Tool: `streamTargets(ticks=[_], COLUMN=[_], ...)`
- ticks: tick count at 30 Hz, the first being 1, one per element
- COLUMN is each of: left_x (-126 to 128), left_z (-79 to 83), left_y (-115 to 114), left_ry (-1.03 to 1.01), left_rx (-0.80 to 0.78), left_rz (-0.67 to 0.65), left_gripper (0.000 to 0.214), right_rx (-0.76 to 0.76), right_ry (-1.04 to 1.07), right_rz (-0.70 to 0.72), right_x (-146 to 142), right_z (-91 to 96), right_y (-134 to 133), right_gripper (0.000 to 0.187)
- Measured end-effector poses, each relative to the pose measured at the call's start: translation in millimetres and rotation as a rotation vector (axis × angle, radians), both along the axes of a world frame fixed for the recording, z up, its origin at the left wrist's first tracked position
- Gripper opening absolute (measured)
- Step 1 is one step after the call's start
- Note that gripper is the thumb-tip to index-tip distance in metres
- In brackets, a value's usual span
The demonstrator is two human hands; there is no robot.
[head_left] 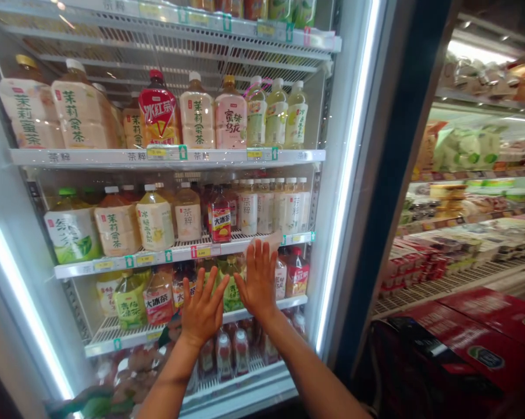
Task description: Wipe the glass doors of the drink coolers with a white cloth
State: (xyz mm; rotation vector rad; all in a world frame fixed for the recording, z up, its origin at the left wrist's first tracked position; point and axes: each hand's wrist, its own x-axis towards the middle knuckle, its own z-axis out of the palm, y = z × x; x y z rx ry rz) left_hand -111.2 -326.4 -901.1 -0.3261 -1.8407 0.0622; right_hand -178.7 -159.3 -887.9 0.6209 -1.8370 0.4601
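My left hand [203, 305] is raised with its fingers spread, in front of a glass-fronted drinks fridge. Beside it, my right hand [259, 278] is held up with fingers stretched out, a little higher. Neither holds anything. A pale reflection by the right fingertips suggests glass there; whether the palms press on it I cannot tell. Behind the hands, partly covered, are a green tea bottle [232, 289] and a red-labelled bottle [158, 298] on a lower shelf. Just above stands a small bottle with a red label [221, 216] on the middle shelf [184, 254].
Large tea bottles [78, 105] line the upper shelf [218, 156], with a red one [158, 109] among them. Small bottles [241, 352] stand at the bottom. A dark door frame [388, 174] divides the fridge from open chilled shelves [454, 230]. Red boxes [497, 343] are stacked lower right.
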Motion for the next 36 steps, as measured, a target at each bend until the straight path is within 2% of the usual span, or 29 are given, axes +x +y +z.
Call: streamTargets(ticks=[3, 5, 6, 7, 10, 12, 14, 18, 19, 20, 24, 25, 26, 27, 30, 32, 33, 34, 36], left_x=[-1, 4, 8, 13, 34, 48, 61, 72, 73, 72, 67, 66, 65, 64, 64, 65, 66, 66, 67], left_z=[0.3, 1.5, 2.1, 2.5, 2.9, 3.4, 4.6, 3.2, 0.6, -3.2, -25.3, -30.9, -35.9, -40.0, -47.3, -49.3, -50.0, -50.7, -52.5], left_y=[1, -1, -3, -7, -32, -59, -89, -137, -144, -148, -155, -155, -156, -156, -158, -160, -161, -162, -164], left_ry=[0.005, -0.010, -0.022, -0.032, -0.034, -0.022, -0.011, 0.019, 0.027, 0.035, 0.059, 0.062, 0.066, 0.068, 0.068, 0.059, 0.053, 0.045, 0.032], left_rx=[-0.021, -0.044, -0.054, -0.058, -0.027, 0.004, 0.020, 0.042, 0.045, 0.047, 0.062, 0.068, 0.073, 0.076, 0.076, 0.071, 0.067, 0.063, 0.058], left_rz=[-0.011, -0.009, -0.003, 0.006, 0.057, 0.097, 0.128, 0.158, 0.157, 0.154, 0.142, 0.141, 0.140, 0.140, 0.140, 0.140, 0.140, 0.140, 0.141], left_gripper=[0.067, 0.067, 0.067, 0.068, 0.071, 0.074, 0.075, 0.076, 0.076, 0.076, 0.076, 0.076, 0.076, 0.076, 0.075, 0.074, 0.074, 0.074, 0.075], right_rx=[0.053, 0.097, 0.113, 0.121, 0.117, 0.103, 0.108, 0.252, 0.293, 0.321, 0.279, 0.287, 0.327, 0.399, 0.665, 0.760, 0.784, 0.792, 0.752], right_ry=[0.060, 0.092, 0.096, 0.088, 0.032, 0.014, 0.038, 0.167, 0.189, 0.192, 0.072, 0.057, 0.066, 0.101, 0.243, 0.297, 0.309, 0.310, 0.278], right_rz=[0.007, 0.042, 0.057, 0.069, 0.084, 0.088, 0.104, 0.197, 0.214, 0.216, 0.120, 0.117, 0.139, 0.189, 0.387, 0.462, 0.480, 0.487, 0.444], right_x=[25, 38, 40, 39, 29, 28, 38, 69, 72, 72, 53, 48, 45, 44, 51, 54, 53, 51, 44], right_z=[-55.2, -79.5, -79.5, -71.0, -20.8, -1.1, -10.7, -63.5, -66.1, -61.2, -6.9, -0.9, -3.1, -13.2, -69.7, -95.9, -97.9, -92.1, -64.5], right_y=[-5, -11, -16, -22, -52, -72, -85, -91, -92, -95, -113, -116, -118, -116, -103, -94, -93, -94, -100], right_gripper=[0.081, 0.078, 0.077, 0.076, 0.077, 0.079, 0.079, 0.072, 0.071, 0.071, 0.077, 0.079, 0.079, 0.077, 0.065, 0.058, 0.058, 0.060, 0.069])
